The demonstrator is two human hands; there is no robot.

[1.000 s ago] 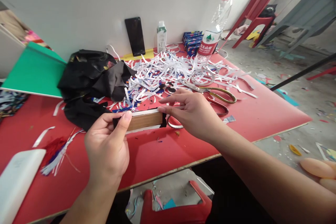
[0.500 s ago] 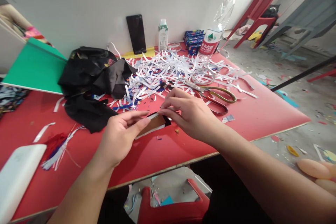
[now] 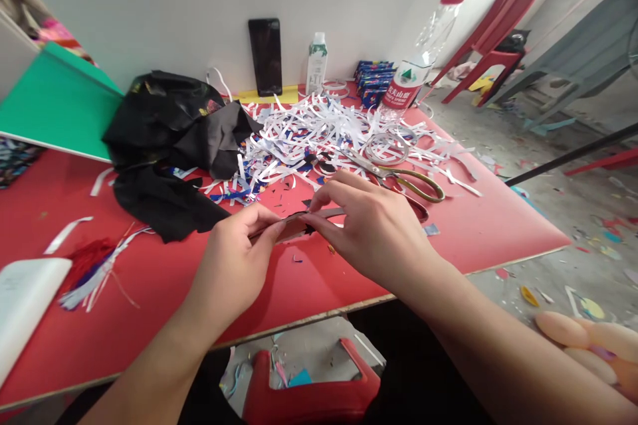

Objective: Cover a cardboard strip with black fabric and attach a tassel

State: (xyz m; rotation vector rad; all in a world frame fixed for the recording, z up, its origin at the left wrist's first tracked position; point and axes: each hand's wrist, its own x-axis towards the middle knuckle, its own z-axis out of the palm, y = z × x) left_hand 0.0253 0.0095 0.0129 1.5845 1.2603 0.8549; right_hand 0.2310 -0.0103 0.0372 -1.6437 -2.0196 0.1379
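My left hand point(image 3: 244, 249) pinches the left end of a small brown cardboard piece with black material along its edge point(image 3: 292, 231). At the piece's upper right edge, my right hand point(image 3: 366, 226) is closed, thumb and forefinger pressed together on it. Fingers hide much of the piece, so its full shape does not show. Just behind my right hand lie scissors point(image 3: 419, 184) with worn yellowish and reddish handles, partly covered by the hand. To the left of the piece spreads crumpled black fabric point(image 3: 172, 202). Tiny black scraps dot the table in front of my fingers.
A heap of white paper shreds point(image 3: 319, 126) covers the back of the red table point(image 3: 478, 232). Behind it stand a phone point(image 3: 266, 56), a small carton bottle point(image 3: 317, 63) and a red-capped water bottle point(image 3: 409, 73). A red stool point(image 3: 309, 398) is below the table edge.
The cardboard piece has tilted, so less of its brown face and white edge shows. Both hands still grip it, the left thumb now nearer the right fingers. The view has shifted slightly.
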